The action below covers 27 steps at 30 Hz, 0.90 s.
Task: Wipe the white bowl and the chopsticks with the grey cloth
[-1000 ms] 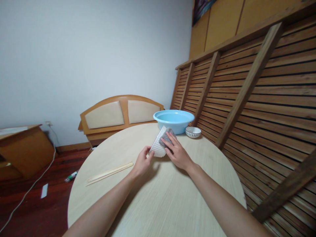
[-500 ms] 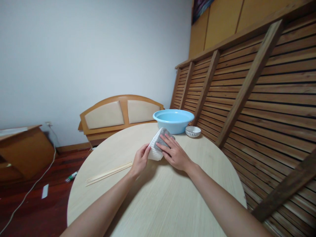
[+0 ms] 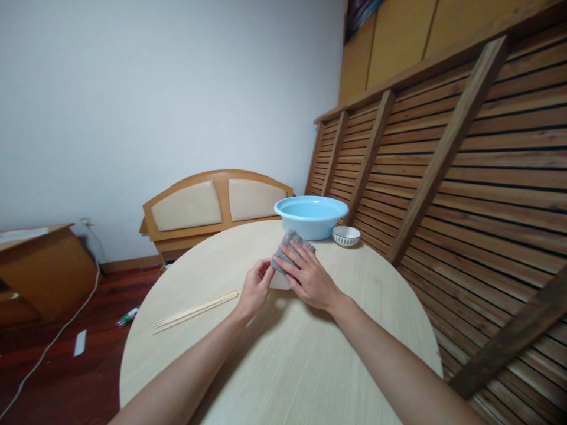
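Near the middle of the table, my left hand (image 3: 256,284) grips the edge of a white bowl (image 3: 280,282), thumb towards me. The bowl is tilted, and most of it is hidden behind a grey cloth (image 3: 283,258); only a pale lower part shows. My right hand (image 3: 312,276) presses the cloth onto the bowl, its fingers lying over the cloth. Several thin wooden chopsticks (image 3: 195,311) lie side by side on the table, left of my left hand.
A light blue basin (image 3: 312,227) stands at the far side of the round wooden table (image 3: 283,378). Right beside it sits a small patterned bowl (image 3: 346,236). A slatted wooden frame (image 3: 416,183) leans along the right. A headboard (image 3: 217,221) stands behind the table.
The grey cloth has shifted left and down across the bowl with my right hand, covering the ribbed side that showed before. My left hand keeps its hold, almost in place.
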Motion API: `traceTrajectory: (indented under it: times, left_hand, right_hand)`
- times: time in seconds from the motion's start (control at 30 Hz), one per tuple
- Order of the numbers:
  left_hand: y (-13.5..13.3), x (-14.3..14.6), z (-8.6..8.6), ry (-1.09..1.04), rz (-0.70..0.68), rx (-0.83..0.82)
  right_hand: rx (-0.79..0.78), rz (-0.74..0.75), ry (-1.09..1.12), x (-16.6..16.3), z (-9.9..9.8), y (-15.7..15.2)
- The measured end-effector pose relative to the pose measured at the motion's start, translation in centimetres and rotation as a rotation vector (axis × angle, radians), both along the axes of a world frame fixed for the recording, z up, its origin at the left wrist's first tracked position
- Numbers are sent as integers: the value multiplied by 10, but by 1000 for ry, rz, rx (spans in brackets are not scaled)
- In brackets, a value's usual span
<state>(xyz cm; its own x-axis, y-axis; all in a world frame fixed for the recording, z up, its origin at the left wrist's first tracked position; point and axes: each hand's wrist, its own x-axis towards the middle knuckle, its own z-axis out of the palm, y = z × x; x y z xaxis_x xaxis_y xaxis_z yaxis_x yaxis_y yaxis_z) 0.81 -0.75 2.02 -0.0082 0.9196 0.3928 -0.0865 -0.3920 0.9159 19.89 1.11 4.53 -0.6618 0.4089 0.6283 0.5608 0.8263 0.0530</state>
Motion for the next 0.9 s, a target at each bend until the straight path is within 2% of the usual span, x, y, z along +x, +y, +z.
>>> traceTrajectory:
  times: [0.3,0.4,0.67,0.9]
  left_hand:
    - [-7,2,5,49,-162,-12]
    - [-7,2,3,50,-164,-12]
    - [3,0,-6,13,-133,-41]
    - [5,-5,-3,47,-85,-27]
  right_hand:
    - [-109,-70,258,10,-7,14]
    - [-118,-68,302,12,-8,16]
    - [-20,-29,131,9,-4,8]
    - [5,38,26,11,-3,8]
